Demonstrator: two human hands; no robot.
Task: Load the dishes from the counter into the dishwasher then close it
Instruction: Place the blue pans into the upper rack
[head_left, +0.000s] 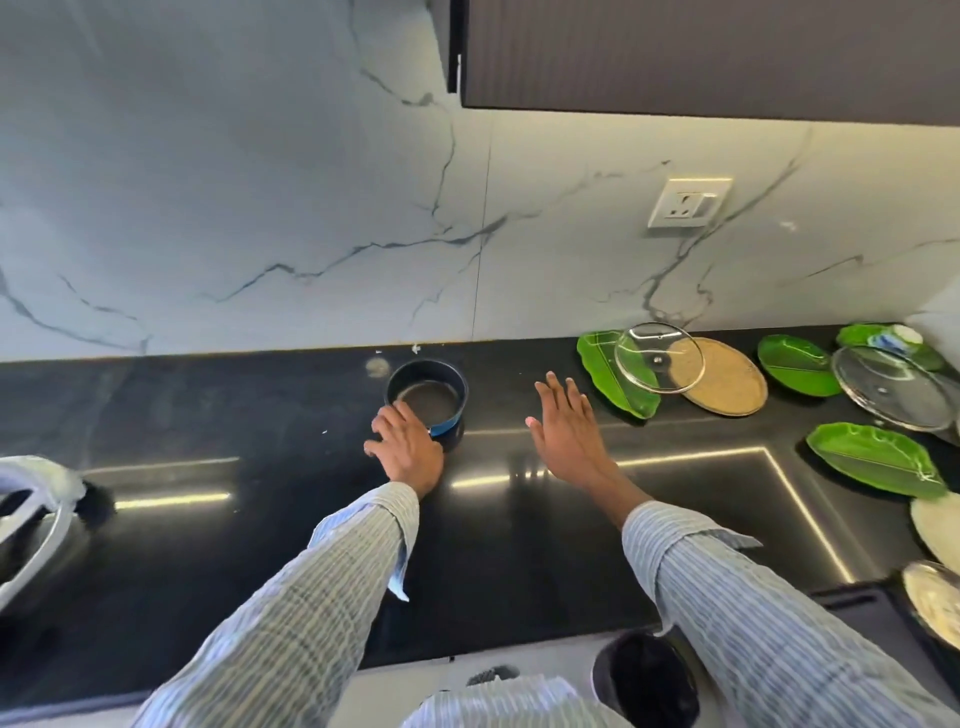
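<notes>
The left hand lies against the near rim of a small dark pot with a blue outer wall, its fingers bent over the edge; whether they truly grip the rim or only rest on it is hard to tell from this angle. The right hand hovers just above the black counter, to the right of the pot and apart from it, fingers straight and spread, holding nothing. Both arms wear blue-and-white striped sleeves.

The pot sits upright near the back of the counter, close to the marble wall. Further right, a green leaf-shaped plate lies beside a round woven mat, and a glass lid rests tilted across both. Beyond them lies a second green leaf plate, and a larger glass lid lies near the right edge. Another green leaf plate sits nearer the front, with pale plates at the right edge below it. A wall socket is set in the marble above the dishes.
</notes>
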